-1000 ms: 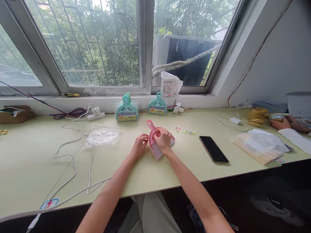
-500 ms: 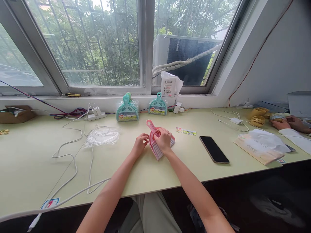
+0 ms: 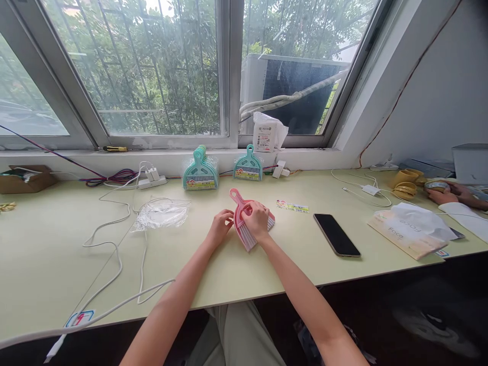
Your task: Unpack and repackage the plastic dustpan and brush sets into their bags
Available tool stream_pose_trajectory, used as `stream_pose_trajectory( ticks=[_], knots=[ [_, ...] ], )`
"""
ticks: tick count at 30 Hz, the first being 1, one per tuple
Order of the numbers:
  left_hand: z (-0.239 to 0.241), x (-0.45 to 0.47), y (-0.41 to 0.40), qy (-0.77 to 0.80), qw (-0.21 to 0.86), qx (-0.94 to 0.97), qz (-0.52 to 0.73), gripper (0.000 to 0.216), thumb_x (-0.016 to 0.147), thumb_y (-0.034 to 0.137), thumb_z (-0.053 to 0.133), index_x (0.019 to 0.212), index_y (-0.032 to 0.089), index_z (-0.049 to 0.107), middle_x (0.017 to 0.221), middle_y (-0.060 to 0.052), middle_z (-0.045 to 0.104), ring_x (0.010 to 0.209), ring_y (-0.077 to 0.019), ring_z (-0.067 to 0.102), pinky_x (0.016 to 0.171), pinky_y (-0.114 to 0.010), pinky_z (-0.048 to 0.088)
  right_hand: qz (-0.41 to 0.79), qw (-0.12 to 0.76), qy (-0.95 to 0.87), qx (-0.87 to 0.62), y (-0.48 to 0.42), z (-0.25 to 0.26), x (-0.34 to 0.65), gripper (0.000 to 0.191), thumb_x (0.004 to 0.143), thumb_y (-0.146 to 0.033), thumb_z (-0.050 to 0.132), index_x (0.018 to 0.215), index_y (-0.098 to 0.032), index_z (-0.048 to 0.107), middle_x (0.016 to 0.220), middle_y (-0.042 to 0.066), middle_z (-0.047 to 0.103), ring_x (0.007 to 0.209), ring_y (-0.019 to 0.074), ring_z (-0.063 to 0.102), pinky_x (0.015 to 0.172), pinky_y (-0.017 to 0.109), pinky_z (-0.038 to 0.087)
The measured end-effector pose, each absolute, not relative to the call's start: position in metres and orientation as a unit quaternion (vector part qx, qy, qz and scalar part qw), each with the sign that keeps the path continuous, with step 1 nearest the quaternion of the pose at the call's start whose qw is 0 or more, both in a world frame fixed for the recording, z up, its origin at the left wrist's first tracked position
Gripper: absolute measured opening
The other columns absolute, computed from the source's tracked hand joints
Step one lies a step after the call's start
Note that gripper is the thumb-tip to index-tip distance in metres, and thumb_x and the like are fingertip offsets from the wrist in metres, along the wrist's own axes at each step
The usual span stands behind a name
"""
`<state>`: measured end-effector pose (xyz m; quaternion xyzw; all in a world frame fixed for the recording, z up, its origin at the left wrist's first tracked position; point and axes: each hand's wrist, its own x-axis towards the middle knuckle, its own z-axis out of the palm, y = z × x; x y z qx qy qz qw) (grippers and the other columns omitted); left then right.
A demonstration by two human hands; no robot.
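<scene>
A pink dustpan (image 3: 235,195) with a small brush (image 3: 247,239) set in it lies on the table in front of me, its handle pointing away and its pale bristles toward me. My right hand (image 3: 256,218) is over the middle of the set, fingers bent and closed on the brush; it covers much of the brush. Along the dustpan's left edge, my left hand (image 3: 221,225) has its fingers curled against the rim. A printed label strip (image 3: 292,206) lies flat to the right.
Wrapped green dustpan sets stand at the back, a stack (image 3: 200,170) and a single one (image 3: 247,165). Clear plastic bags (image 3: 162,213) and white cables (image 3: 114,246) lie left. Rightward are a phone (image 3: 336,235), a tissue pack (image 3: 409,231) and another person's hands (image 3: 438,195).
</scene>
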<state>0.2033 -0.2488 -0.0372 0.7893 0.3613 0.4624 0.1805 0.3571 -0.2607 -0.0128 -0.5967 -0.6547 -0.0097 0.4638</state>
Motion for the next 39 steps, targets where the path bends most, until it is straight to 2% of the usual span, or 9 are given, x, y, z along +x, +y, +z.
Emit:
stream_pose_trajectory(
  ticks=[5,39],
  knots=[
    [-0.0337,0.2039,-0.2532,0.366,0.173,0.79,0.461,0.019,0.079,0.01,0.054,0.087,0.018,0.069,0.094,-0.007,0.065,0.083,-0.0153,0.061,0.079,-0.031,0.054,-0.013,0.467,-0.651,-0.598,-0.2609,-0.0115,0.3571,0.006,0.077,-0.022,0.05,0.078,-0.022,0.055,0.085,0.002,0.065,0.087,0.0195,0.056,0.081,0.032,0.03],
    [-0.035,0.2033,-0.2525,0.361,0.201,0.792,0.449,0.025,0.075,0.001,0.045,0.085,0.017,0.061,0.089,-0.005,0.062,0.081,-0.0134,0.059,0.077,-0.03,0.055,-0.005,0.46,-0.655,-0.6,-0.2619,-0.0104,0.3565,0.006,0.077,-0.022,0.051,0.078,-0.022,0.056,0.084,0.003,0.065,0.085,0.0198,0.056,0.078,0.032,0.03]
  ],
)
